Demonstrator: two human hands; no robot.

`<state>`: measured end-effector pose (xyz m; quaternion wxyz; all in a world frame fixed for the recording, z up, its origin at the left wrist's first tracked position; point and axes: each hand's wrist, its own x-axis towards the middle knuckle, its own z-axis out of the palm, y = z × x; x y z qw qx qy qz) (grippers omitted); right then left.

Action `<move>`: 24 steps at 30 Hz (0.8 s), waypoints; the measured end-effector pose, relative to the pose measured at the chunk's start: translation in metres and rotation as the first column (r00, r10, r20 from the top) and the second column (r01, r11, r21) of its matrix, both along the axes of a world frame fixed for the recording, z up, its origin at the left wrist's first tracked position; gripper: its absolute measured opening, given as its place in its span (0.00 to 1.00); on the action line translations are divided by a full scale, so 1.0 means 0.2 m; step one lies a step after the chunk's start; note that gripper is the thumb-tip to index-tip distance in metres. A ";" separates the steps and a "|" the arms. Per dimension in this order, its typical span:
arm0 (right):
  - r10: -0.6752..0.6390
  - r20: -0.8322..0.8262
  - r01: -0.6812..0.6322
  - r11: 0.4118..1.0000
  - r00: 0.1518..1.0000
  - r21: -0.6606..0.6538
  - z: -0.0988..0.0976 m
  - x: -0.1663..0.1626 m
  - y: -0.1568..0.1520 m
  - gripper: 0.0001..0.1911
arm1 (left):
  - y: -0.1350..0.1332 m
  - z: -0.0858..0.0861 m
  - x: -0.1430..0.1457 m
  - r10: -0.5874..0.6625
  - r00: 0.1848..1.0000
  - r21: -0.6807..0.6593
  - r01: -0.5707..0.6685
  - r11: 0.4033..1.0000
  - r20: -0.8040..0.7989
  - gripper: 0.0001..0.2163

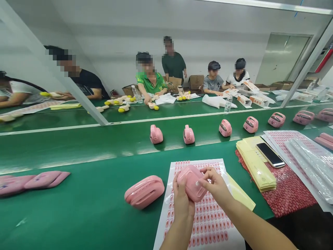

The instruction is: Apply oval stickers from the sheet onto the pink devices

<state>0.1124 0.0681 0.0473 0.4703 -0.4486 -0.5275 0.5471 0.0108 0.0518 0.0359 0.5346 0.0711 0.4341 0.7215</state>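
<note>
Left hand (pixel 182 201) cradles pink case (pixel 190 178) | right hand (pixel 215 183) pinches its edge | best handling: firm cradle, light thumb!

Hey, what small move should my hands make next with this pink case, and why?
Perhaps press gently on the pink case with the thumb of your right hand, bracing it with your left hand. Your left hand supports the case above the sheet of stickers, and your right thumb is at its surface, so little repositioning seems needed.
</note>
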 end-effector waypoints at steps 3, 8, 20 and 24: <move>0.008 0.017 -0.008 1.000 1.000 -0.004 -0.01 0.00 0.01 0.10 | -0.01 0.01 0.00 0.020 1.000 -0.012 -0.020 1.000 -0.007 0.18; -0.021 -0.003 0.021 1.000 1.000 -0.024 0.01 -0.02 -0.01 0.11 | -0.01 0.01 0.00 0.049 0.999 -0.015 -0.049 0.999 0.011 0.18; -0.380 0.337 0.028 0.698 0.861 0.716 -0.04 -0.02 -0.04 0.06 | -0.02 0.02 0.02 0.077 0.997 0.001 -0.077 0.997 -0.003 0.18; -0.454 0.213 -0.013 0.404 0.865 0.915 0.00 0.02 -0.07 0.08 | 0.01 0.02 0.03 0.098 0.994 -0.041 -0.096 0.995 0.048 0.12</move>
